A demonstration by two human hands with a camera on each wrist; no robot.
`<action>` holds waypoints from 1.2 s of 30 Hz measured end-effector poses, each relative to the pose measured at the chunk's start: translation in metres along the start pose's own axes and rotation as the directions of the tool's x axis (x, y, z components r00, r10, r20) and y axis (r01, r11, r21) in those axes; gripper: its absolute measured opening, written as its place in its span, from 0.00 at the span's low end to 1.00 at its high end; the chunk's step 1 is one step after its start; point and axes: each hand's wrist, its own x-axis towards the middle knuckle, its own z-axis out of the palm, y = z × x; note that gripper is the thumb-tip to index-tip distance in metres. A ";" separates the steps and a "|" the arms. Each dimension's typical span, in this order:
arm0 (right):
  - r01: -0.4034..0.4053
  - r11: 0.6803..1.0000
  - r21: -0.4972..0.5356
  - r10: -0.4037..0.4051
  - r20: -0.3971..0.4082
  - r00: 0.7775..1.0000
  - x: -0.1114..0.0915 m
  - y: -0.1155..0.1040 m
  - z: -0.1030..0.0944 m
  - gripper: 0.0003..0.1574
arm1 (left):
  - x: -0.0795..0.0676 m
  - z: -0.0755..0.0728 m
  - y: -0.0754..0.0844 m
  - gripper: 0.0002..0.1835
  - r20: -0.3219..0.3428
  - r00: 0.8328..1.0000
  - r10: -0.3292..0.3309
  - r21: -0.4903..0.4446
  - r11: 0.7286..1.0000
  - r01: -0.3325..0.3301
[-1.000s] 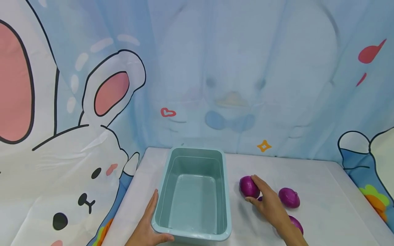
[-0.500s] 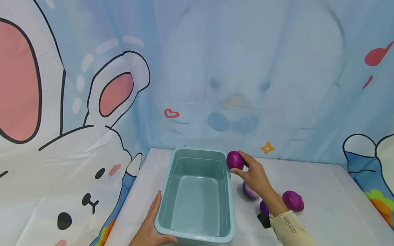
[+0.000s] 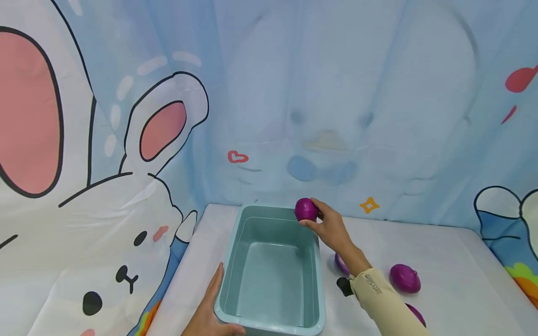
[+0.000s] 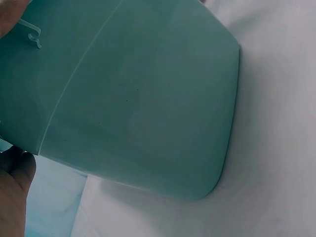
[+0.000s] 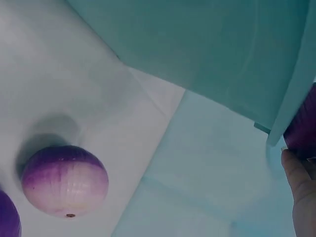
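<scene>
The teal tub (image 3: 272,284) stands mouth-up on the white table (image 3: 447,268), its inner walls and flat floor in plain view. The purple onion (image 3: 306,210) is at the tub's far right rim corner – pinched between the thumb and fingertips of the right hand (image 3: 330,228). Whether it touches the rim, I cannot tell. The left hand (image 3: 210,310) is spread at the near left corner, fingers straight along the side wall, thumb at the front.

The tub's far rim lies close to the table's back edge, beside the printed backdrop (image 3: 252,102); on the right, the table runs well past the tub. There sit 3 more onions: the purple-and-white onion (image 3: 341,264), partly behind the forearm; the whole-looking onion (image 3: 405,278), farther right; and the near onion (image 3: 417,314), mostly behind the sleeve (image 3: 382,298).

0.5 s ago the held onion was just outside the right rim; 1.0 s ago it was lower, right of the tub. Now it overlaps the corner – the left hand has kept its place.
</scene>
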 end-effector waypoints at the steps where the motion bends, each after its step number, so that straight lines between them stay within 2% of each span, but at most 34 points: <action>1: -0.002 1.000 0.001 0.002 0.002 1.000 0.001 0.000 0.002 0.49 | 0.000 0.000 0.000 0.69 0.000 1.000 0.000 0.001 1.000 0.000; 12: -0.025 0.997 -0.072 0.025 0.002 1.000 0.006 0.002 0.014 0.49 | -0.001 0.001 -0.001 0.68 -0.001 1.000 -0.006 -0.011 1.000 0.006; 27: -0.021 0.993 -0.119 0.023 0.020 1.000 0.005 0.002 0.013 0.49 | -0.001 0.001 0.002 0.68 -0.001 1.000 0.008 -0.005 1.000 -0.008; 36: -0.017 0.991 -0.133 0.021 0.031 0.999 0.005 0.004 0.015 0.49 | 0.000 0.001 -0.002 0.68 -0.006 1.000 0.018 -0.005 1.000 -0.018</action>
